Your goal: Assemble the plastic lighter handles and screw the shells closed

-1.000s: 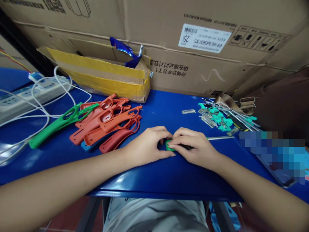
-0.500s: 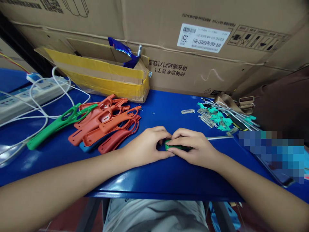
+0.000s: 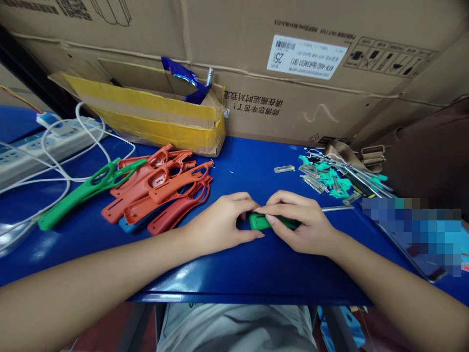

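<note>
I am holding the left forearm (image 3: 110, 274) diagonally from the frame's lower left, the right forearm (image 3: 388, 278) from its lower right, both wrists converging near the centre. The left hand (image 3: 225, 222) is curving, thumb (image 3: 254, 235) standing apart from bent fingers; the right hand (image 3: 311, 225) is pinching, fingertips pointing leftward.

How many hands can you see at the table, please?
2. The left hand is at the left end of a green piece, its contact unclear; the right hand holds that piece. No others are visible.
</note>
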Tool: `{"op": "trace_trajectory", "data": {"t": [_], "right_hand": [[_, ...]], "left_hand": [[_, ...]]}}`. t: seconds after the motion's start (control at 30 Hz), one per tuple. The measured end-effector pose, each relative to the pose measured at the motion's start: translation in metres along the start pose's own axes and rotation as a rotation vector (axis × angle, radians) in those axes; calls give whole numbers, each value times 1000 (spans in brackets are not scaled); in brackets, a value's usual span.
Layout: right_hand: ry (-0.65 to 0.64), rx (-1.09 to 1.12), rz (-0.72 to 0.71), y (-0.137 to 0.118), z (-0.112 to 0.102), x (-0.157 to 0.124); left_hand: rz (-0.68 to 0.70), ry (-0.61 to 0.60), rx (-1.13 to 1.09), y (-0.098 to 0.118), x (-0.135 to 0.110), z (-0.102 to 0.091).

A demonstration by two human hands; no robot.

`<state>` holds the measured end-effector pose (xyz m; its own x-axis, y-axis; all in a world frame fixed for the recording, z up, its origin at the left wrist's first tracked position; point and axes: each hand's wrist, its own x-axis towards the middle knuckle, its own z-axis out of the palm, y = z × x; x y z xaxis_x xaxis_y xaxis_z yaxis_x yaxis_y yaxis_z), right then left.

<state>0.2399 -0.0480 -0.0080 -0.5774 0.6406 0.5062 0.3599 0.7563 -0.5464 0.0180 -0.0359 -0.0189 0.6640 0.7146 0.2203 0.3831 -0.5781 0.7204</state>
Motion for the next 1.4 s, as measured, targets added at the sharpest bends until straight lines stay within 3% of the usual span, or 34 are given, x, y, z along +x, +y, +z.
{"op": "trace_trajectory", "data": {"t": [0.17,0.33,0.43,0.53,0.6,0.67,0.73,0.97,1.4], "right_hand": [[118,-185,36,4,-8,4],[108,-424,116,14,-25,7],[127,-660,364,24,-57,8],[100,-872,735,41,-102,1],[73,-911,968,54,-129,-8],[-40,-941,1185,64,-149,-18],[-105,-933,1261,72,-159,-27],[-176,-961,1308,87,-160,-37],[-157,-947,1447,73,-148,-22]], "left_hand": [[-14,-2,-11,-1,-1,1],[-14,26,6,-2,-1,1],[-13,35,22,-4,1,0],[-15,44,34,-5,3,-1],[-14,54,38,-6,4,-1],[-20,62,40,-7,5,-1],[-30,76,40,-8,5,-1],[-45,120,54,-8,6,-4],[-2,127,124,-17,7,-4]]}}
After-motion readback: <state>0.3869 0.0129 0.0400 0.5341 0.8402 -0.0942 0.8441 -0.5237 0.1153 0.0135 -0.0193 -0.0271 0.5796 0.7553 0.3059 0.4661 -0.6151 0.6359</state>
